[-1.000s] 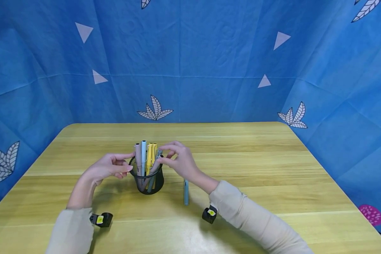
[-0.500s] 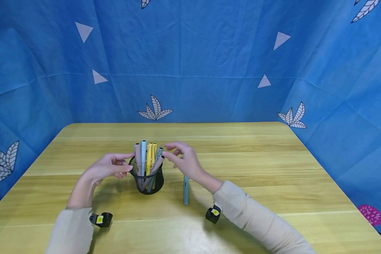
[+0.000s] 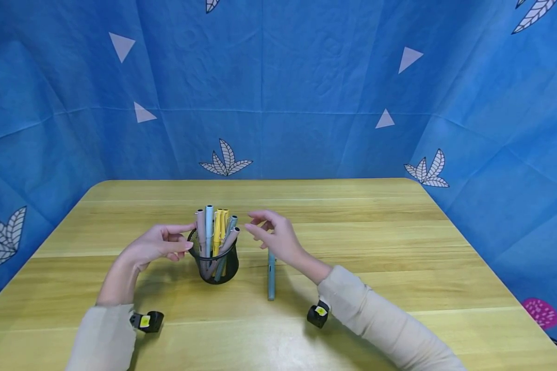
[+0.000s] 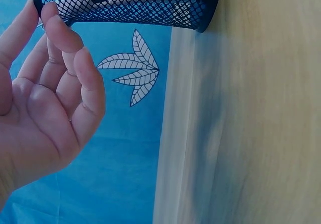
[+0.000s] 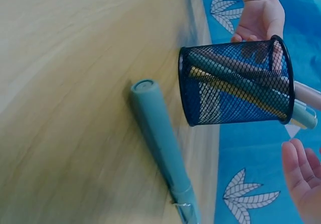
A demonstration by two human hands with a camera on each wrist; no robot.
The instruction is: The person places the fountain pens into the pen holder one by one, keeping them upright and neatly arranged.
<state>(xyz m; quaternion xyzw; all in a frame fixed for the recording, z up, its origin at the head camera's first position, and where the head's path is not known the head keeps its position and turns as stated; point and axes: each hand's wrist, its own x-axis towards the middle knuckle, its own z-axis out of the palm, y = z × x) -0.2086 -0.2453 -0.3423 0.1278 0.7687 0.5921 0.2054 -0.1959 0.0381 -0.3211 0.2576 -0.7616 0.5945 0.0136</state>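
A black mesh pen holder (image 3: pixel 219 268) stands upright on the table, left of the middle. Pens lean in it: a light blue one (image 3: pixel 209 229), yellow ones (image 3: pixel 217 232), a teal one and mauve ones (image 3: pixel 200 224). My left hand (image 3: pixel 155 245) holds the holder's rim at its left side between thumb and forefinger; the left wrist view has both fingertips at the rim. Right of the holder, my right hand (image 3: pixel 278 237) hovers with nothing in it, fingers loosely bent. Below that hand a teal pen (image 5: pixel 163 138) lies on the table, its far end hidden by the hand in the head view.
The wooden table (image 3: pixel 376 257) has a pale striped grain and rounded far corners. A blue curtain (image 3: pixel 283 77) with white leaves and triangles hangs behind and at both sides. Each wrist carries a small black camera (image 3: pixel 317 314).
My right hand has let go of the mauve pen, which leans in the holder, and drawn back to the right. The left hand has stayed at the rim.
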